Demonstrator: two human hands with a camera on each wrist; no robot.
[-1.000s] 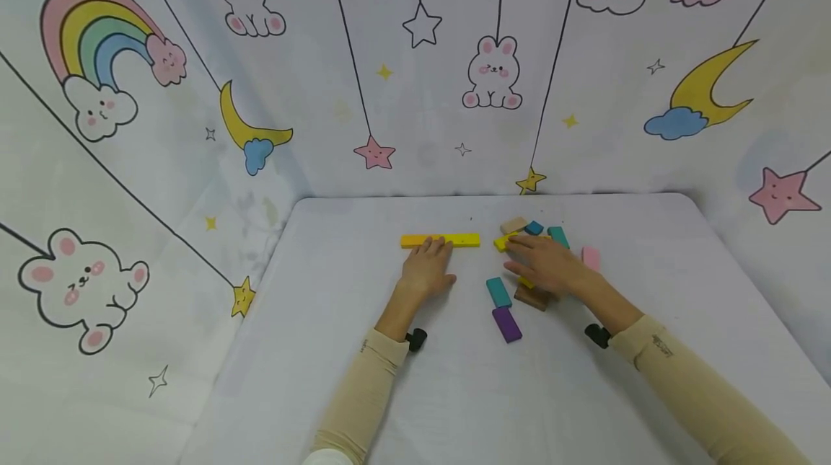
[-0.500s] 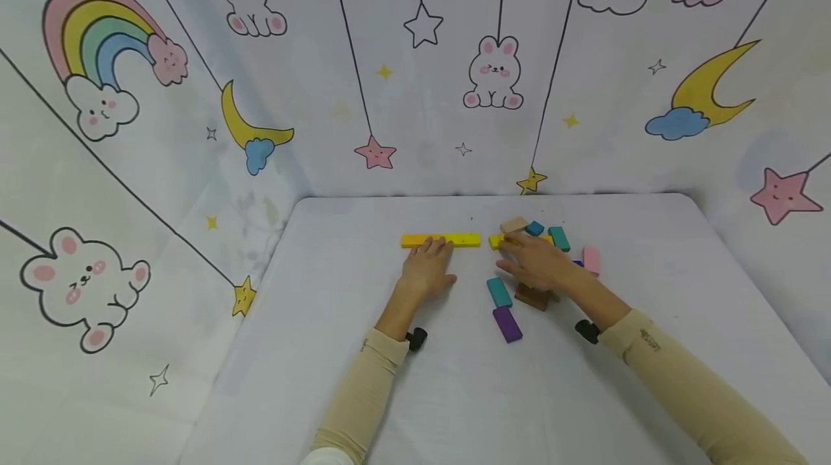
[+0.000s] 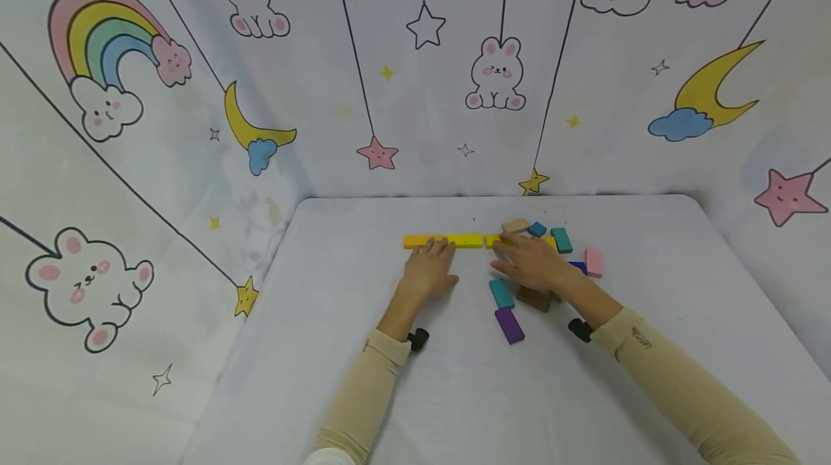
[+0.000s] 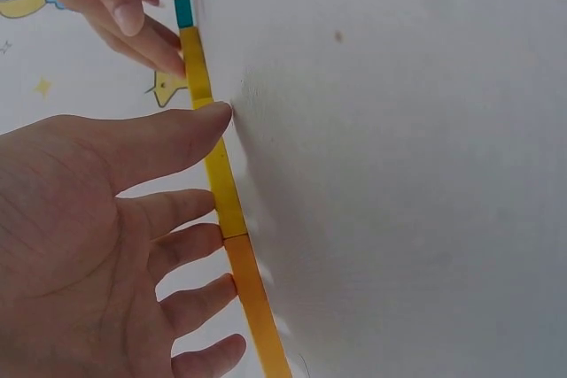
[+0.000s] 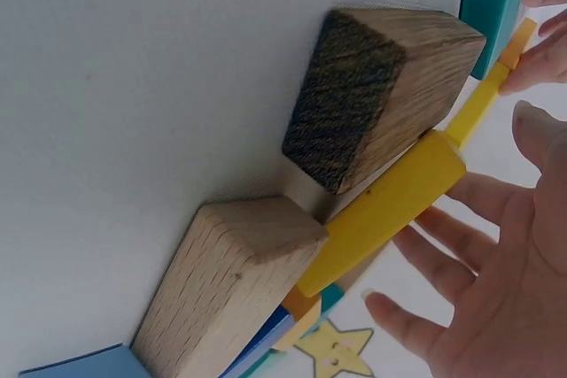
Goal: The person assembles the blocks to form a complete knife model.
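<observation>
A row of an orange block [image 4: 257, 307] and a yellow block [image 4: 228, 188] lies toward the back of the table. My left hand [image 3: 428, 269] rests with extended fingertips along that row. Just to its right, a second yellow block [image 3: 491, 241] lines up with the row, a narrow gap between them. My right hand [image 3: 531, 259] has its extended fingers over this second block and hides part of it. In the right wrist view, a yellow block [image 5: 390, 210] lies between the right fingers and two wooden blocks, one dark brown [image 5: 390, 86], one pale [image 5: 230, 281].
A teal block [image 3: 501, 293] and a purple block [image 3: 509, 326] lie in front of the right hand. Behind and right of it are tan [image 3: 516, 225], blue [image 3: 537, 229], teal [image 3: 561, 240] and pink [image 3: 594, 262] blocks. A patterned cloth wall [image 3: 428, 112] rises behind the table.
My right hand has moved left, sliding the second yellow block toward the row and narrowing the gap. A dark blue block now shows beside the right wrist. My left hand has stayed put.
</observation>
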